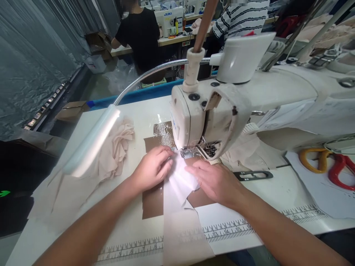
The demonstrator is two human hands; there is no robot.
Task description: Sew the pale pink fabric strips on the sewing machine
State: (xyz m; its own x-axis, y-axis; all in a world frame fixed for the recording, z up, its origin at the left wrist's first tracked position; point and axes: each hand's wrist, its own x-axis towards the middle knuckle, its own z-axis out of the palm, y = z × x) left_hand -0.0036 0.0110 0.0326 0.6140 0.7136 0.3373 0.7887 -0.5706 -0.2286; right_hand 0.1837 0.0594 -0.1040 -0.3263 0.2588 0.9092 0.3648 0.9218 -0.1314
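Pale, thin fabric (180, 179) runs from under the needle area of a white sewing machine (188, 118) down over the table's front edge. At the fabric's left edge, close to the presser foot (183, 152), my left hand (152, 166) has its fingers curled, thumb and forefinger pinching the cloth. My right hand (216, 181) is closed on the right side of the same fabric, fingertips pressed together on a fold. Brown patches (153, 203) on the table show beneath the cloth. The needle tip itself is too small to make out.
A crumpled beige fabric pile (113, 151) lies left, under a lit lamp (94, 144). Right are a black slotted tool (253, 176), yellow-handled scissors (313, 160) and red-handled scissors (342, 171). A printed ruler (227, 229) lines the front edge. Two people sit beyond.
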